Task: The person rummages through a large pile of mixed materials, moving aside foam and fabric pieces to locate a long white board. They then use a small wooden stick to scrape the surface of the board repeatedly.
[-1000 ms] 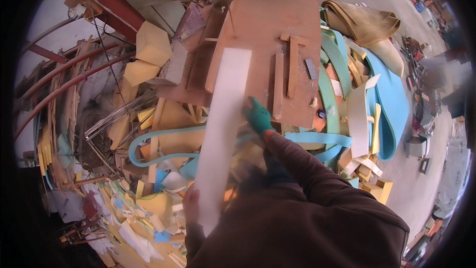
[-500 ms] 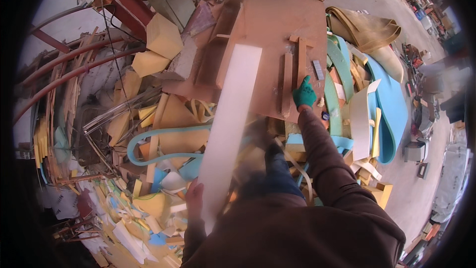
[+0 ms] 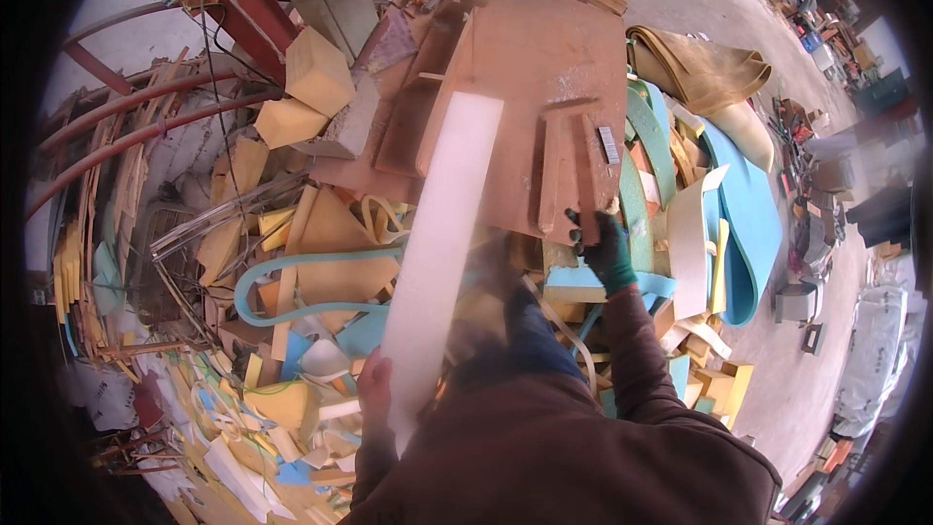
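A long white foam strip (image 3: 442, 233) slants from the brown board-topped table (image 3: 515, 49) down to my body. My bare left hand (image 3: 374, 389) is closed on the edge of its near end. My right hand (image 3: 609, 258), in a green glove with dark fingers, is closed around the near end of a brown T-shaped wooden piece (image 3: 589, 175) at the table's front edge. Beside that piece lies another brown wooden bar (image 3: 547, 170), partly hard to separate from it. A small grey ribbed block (image 3: 608, 144) sits just right of the wooden pieces.
Foam offcuts (image 3: 282, 403) in yellow, white and blue heap up at the left and below the table. Blue foam sheet (image 3: 748, 224) and a folded tan sheet (image 3: 700, 68) lie at the right. Red metal bars (image 3: 146, 141) curve along the left.
My right hand has come back toward me, from a pointing pose over the wood to a grip on its end. The T-shaped piece has shifted nearer. My left hand keeps the foam strip.
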`<state>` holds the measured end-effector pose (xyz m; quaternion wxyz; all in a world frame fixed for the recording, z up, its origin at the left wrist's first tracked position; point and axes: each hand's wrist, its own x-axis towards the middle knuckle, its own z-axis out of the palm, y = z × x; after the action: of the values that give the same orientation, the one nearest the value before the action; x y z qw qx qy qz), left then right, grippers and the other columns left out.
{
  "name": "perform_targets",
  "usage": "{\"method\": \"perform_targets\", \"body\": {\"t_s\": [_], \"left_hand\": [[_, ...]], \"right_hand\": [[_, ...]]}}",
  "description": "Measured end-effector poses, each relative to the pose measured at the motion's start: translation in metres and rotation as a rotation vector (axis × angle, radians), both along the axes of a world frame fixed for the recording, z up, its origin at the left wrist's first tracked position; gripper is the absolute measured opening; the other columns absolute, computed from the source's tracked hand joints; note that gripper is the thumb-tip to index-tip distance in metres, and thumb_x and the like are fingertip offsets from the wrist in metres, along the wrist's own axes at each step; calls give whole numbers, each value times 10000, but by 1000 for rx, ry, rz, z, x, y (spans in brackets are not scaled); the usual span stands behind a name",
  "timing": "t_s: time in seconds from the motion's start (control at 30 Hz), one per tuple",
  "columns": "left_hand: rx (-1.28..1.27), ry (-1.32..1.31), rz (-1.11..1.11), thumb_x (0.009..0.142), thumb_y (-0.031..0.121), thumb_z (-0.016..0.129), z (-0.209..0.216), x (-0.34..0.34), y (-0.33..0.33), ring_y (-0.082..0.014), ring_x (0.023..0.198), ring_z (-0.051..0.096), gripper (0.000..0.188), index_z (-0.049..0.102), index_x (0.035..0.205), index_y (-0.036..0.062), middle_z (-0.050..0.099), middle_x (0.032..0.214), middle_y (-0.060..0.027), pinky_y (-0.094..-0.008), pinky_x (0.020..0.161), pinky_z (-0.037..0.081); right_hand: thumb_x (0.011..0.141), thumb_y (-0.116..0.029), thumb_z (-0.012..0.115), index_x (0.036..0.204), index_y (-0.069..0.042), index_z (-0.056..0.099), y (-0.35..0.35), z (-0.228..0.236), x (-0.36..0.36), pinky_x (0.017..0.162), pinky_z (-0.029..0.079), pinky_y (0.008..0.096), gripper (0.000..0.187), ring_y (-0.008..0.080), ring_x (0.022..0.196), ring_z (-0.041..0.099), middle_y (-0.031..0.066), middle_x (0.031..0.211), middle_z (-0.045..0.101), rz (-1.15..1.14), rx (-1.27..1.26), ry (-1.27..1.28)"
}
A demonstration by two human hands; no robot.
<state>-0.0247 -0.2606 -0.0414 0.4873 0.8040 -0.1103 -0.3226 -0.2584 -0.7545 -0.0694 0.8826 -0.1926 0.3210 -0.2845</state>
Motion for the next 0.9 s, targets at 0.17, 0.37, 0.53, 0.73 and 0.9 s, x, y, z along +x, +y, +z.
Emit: {"method": "perform_targets", "body": {"t_s": [0.17, 0.37, 0.53, 0.73, 0.9], "left_hand": [[3, -87, -39, 1120, 207, 620, -5, -1, 0, -138, 1095, 632, 429, 623, 1463, -50, 732, 1247, -79, -305, 991, 502], [32, -58, -6, 1112, 200, 623, -1, -4, -4, -131, 1079, 626, 430, 624, 1462, -49, 728, 1227, -74, -300, 982, 501], [28, -20, 15, 1107, 195, 621, 7, -8, -8, -136, 1094, 636, 423, 634, 1457, -43, 731, 1242, -74, -304, 990, 503], [-6, -22, 12, 1109, 182, 614, 8, -8, -12, -143, 1113, 641, 408, 639, 1450, -42, 731, 1258, -82, -313, 1010, 506], [-58, -45, 20, 1111, 180, 613, 5, -6, -10, -143, 1123, 640, 398, 648, 1438, -43, 729, 1264, -81, -312, 1013, 507]], "right_hand": [[1091, -330, 653, 1416, -109, 574, 19, -15, 32, 673, 570, 300, 401, 186, 863, 697, 146, 1190, 753, 88, -265, 266], [1065, -241, 685, 1465, -81, 555, 29, -19, 45, 691, 594, 286, 450, 157, 821, 713, 80, 1107, 726, 141, -332, 450], [1047, -265, 708, 1443, -86, 631, 27, -10, 54, 676, 600, 389, 441, 255, 764, 763, 168, 968, 772, -76, -980, 910], [985, -291, 774, 1436, -71, 641, 27, 2, 36, 700, 588, 452, 520, 388, 840, 765, 257, 997, 764, 108, -1365, 1326], [1003, -291, 789, 1395, -55, 625, 6, -71, 53, 660, 551, 301, 486, 167, 792, 707, 80, 992, 736, 466, -1050, 530]]}}
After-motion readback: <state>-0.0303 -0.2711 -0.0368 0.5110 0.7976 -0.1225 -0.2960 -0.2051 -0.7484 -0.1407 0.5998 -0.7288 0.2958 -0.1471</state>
